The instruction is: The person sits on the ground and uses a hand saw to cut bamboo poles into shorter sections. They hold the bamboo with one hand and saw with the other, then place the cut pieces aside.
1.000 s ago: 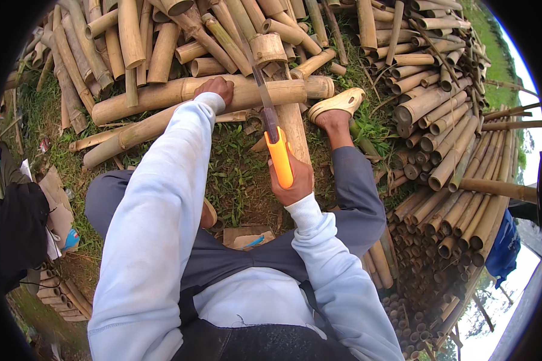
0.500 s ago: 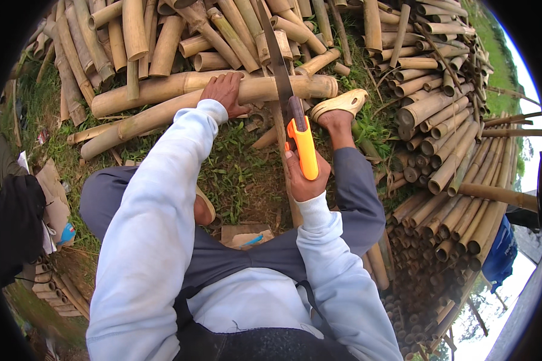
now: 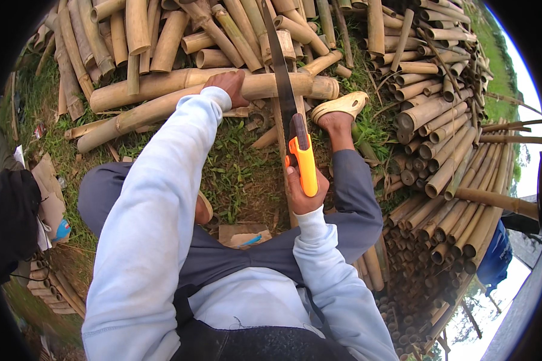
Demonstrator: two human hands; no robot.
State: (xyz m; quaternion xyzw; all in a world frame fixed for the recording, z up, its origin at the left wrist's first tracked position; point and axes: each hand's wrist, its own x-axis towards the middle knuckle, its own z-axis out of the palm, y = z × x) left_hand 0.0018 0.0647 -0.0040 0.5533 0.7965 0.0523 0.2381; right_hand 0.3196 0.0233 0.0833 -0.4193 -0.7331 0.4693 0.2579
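Note:
A long bamboo pole [image 3: 144,117] lies slantwise in front of me. My left hand [image 3: 227,87] is closed over it, pressing from above. My right hand [image 3: 309,191] grips a handsaw by its orange handle [image 3: 308,165]. The dark saw blade [image 3: 281,72] points away from me and crosses the pole near its right end. Whether the teeth are inside a cut cannot be made out. A second bamboo pole [image 3: 132,93] lies just behind the first. My foot in a pale clog [image 3: 340,107] rests beside the poles' right end.
Cut bamboo pieces [image 3: 168,42] are heaped beyond the poles. Tall stacks of bamboo [image 3: 436,120] stand at the right. Cardboard [image 3: 49,186] and dark cloth [image 3: 12,204] lie at the left. Grass [image 3: 232,162] covers ground between my legs.
The saw and my right hand have drawn back toward me. My left hand's fingers have curled into a tighter grip, and the front pole sits slightly differently.

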